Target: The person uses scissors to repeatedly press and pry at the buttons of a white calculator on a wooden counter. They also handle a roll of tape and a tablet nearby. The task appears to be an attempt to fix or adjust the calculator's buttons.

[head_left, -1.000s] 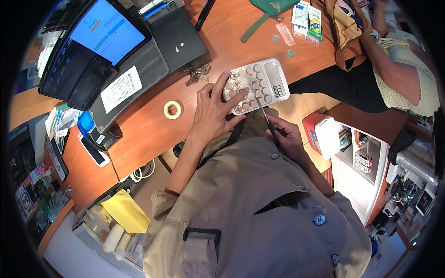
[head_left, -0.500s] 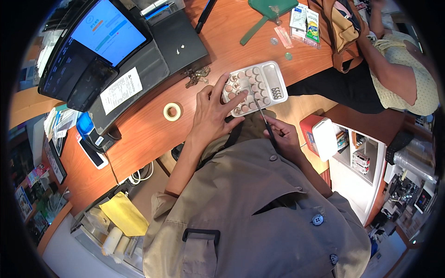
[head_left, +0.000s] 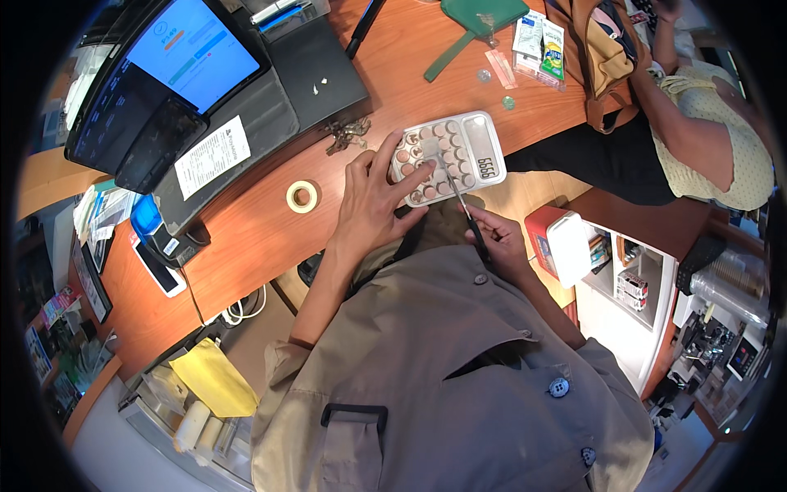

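Observation:
A white calculator (head_left: pixel 485 131) with round brownish keys and a grey display lies tilted at the desk's near edge. My left hand (head_left: pixel 369 197) steadies it from the left, fingers spread along its side, one fingertip over the keys and the thumb at the near edge. In my right hand (head_left: pixel 498 239), just below the calculator, is a slim tool (head_left: pixel 461 199) with a black handle and thin metal shaft. Its shaft reaches up across the keys; its exact kind I cannot make out. A pale, squarish patch near its tip lies over the keys.
A roll of tape (head_left: pixel 302 197) and a bunch of keys (head_left: pixel 348 135) lie left of the calculator. Further left stand a black box (head_left: pixel 328 98) and a lit screen (head_left: pixel 193 57). A person (head_left: pixel 705 131) sits at right beside a brown bag (head_left: pixel 602 57). A red-and-white box (head_left: pixel 559 246) stands below.
The whole view has shifted slightly. Both hands keep nearly the same places on the calculator and the tool.

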The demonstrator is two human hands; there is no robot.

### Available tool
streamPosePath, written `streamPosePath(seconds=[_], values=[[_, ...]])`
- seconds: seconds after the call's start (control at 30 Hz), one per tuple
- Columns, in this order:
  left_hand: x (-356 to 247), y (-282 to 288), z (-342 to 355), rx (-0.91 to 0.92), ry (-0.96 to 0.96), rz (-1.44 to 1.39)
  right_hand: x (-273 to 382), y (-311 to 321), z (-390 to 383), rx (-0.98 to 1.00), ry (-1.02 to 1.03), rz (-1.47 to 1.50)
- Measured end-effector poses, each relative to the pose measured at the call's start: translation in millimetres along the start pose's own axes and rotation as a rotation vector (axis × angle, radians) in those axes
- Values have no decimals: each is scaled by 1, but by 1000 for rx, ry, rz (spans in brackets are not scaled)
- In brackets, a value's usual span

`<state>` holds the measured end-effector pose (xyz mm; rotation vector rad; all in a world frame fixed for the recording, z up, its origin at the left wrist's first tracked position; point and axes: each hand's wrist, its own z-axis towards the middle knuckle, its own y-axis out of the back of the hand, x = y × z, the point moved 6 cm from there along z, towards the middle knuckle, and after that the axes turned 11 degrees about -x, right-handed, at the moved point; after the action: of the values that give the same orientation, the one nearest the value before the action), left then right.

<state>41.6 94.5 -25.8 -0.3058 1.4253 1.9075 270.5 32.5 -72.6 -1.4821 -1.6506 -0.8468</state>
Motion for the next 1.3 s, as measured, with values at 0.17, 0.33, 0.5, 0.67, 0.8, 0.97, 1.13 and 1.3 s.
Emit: streamPosePath(seconds=[0.17, 0.33, 0.5, 0.67, 0.8, 0.97, 1.13, 1.3], values=[[-1, 1, 1, 2, 5, 11, 6, 8, 2, -193, 125, 56], [0, 3, 5, -1, 12, -35, 25, 21, 6, -19, 86, 82], [7, 9, 9, 67, 9, -26, 49, 42, 18, 156, 66, -10], [12, 14, 11, 48, 39, -45, 73, 44, 38, 261, 65, -207], [7, 8, 9, 28, 34, -3, 85, 39, 45, 293, 51, -314], [8, 6, 4, -6, 52, 19, 86, 36, 48, 275, 13, -274], [10, 4, 5, -8, 50, 22, 87, 33, 53, 276, 21, -326], [11, 4, 5, -9, 53, 21, 83, 39, 56, 227, 109, -448]])
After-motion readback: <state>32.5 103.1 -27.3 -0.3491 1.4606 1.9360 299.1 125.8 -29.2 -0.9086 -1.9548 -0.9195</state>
